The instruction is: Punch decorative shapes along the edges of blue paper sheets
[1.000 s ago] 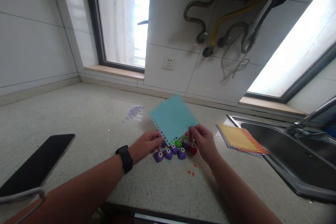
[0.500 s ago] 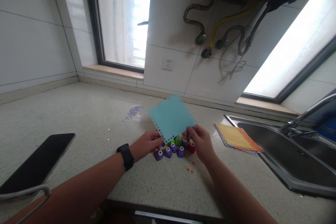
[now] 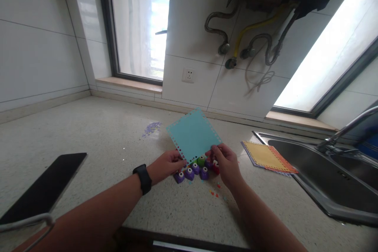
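Observation:
A light blue sheet of paper [image 3: 193, 134] is held up at a slant, small shapes punched along its edges. My left hand [image 3: 168, 165] pinches its lower left corner between thumb and fingers. At the right corner my right hand [image 3: 226, 161] grips the sheet, thumb on top. Below the paper stand several small craft punches, among them purple ones [image 3: 189, 174], a green one [image 3: 201, 161] and a red one [image 3: 216, 168]; the paper and my hands partly hide the group.
Yellow and orange punched sheets [image 3: 262, 155] lie by the sink [image 3: 298, 153] on the right. Purple paper bits [image 3: 152, 128] are heaped behind; red bits [image 3: 217, 195] lie near the front. A black tablet-like slab [image 3: 44, 189] with a white cable [image 3: 26, 222] is at left.
Both hands still hold the blue paper in nearly the same place. The view has tilted slightly up, and my left thumb sits a little farther right at the corner.

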Motion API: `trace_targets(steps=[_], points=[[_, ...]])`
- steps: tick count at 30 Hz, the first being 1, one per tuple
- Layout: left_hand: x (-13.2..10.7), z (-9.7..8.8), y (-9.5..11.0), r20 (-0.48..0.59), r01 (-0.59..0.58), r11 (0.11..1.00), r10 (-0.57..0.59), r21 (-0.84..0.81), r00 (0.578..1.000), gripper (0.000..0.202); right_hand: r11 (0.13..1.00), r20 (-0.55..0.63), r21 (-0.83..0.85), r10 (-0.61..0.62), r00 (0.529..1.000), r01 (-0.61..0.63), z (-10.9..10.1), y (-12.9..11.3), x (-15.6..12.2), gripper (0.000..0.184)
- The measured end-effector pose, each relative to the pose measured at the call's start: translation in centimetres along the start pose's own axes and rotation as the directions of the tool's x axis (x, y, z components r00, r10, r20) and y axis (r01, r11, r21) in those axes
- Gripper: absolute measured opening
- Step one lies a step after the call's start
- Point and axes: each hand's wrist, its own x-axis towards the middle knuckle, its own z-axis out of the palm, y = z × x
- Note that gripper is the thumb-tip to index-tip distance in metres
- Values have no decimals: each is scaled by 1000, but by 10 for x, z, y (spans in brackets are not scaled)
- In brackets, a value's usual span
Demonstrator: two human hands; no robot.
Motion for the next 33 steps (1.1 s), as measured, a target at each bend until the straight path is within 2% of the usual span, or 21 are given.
trace_targets(steps=[5,14,19,24,28,31,33], points=[[0,-1,0,-3,21,999,-21,-45,1000,33,1000,10,13,24,1000,-24,-1,4,0,30],[-1,-4,2,-108,62,979,-85,-195,991,38,992,116,76,95,989,-104,-3,14,6,33],[0,-8,3,-94,72,959,-101,-273,990,39,993,127,94,64,990,-76,-4,13,10,31],[-2,-8,2,-98,75,956,-107,-283,989,40,998,201,34,46,979,-53,-6,13,13,32],[-2,-8,0,-78,120,973,-137,-196,987,40,1000,211,-22,-3,977,8,-10,13,15,32],[-1,-8,-1,-95,129,984,-141,-121,985,43,979,210,-181,-60,976,99,-16,12,16,29],[-1,-7,-1,-137,119,988,-131,-96,982,45,932,198,-323,-102,975,163,-21,11,16,25]])
